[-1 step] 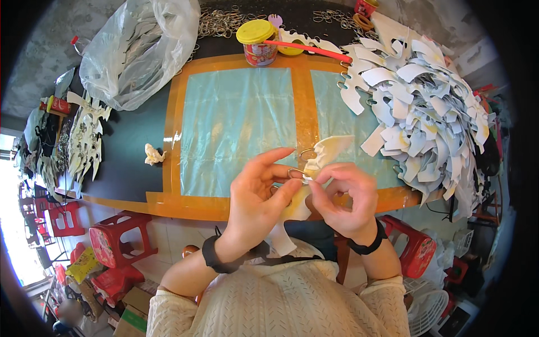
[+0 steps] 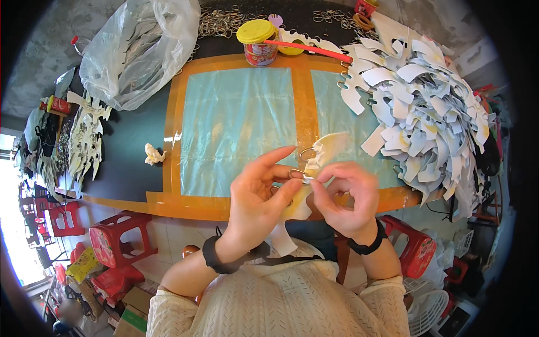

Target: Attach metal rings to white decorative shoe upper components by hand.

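Observation:
Over the front edge of the table I hold a white, wavy-edged strip (image 2: 330, 147) with yellowish patches. Metal rings (image 2: 306, 152) are threaded along its side. My left hand (image 2: 250, 194) is closed on the strip's middle beside one ring, thumb pressed against it and index finger stretched out. The thumb and index finger of my right hand (image 2: 351, 196) pinch a small white tab or fold at that ring. What lies between these fingertips is too small to make out. Below my hands, the strip's lower end hangs toward my lap.
A large heap of white strips (image 2: 421, 106) covers the table's right side. Behind stand a tub with a yellow lid (image 2: 255, 32), a red stick (image 2: 309, 50) and loose metal rings (image 2: 222, 23). A clear plastic bag (image 2: 140, 56) sits back left, near a crumpled white lump (image 2: 153, 154).
The strip's upper end has tipped slightly to the left. Both hands keep nearly the same place and grip.

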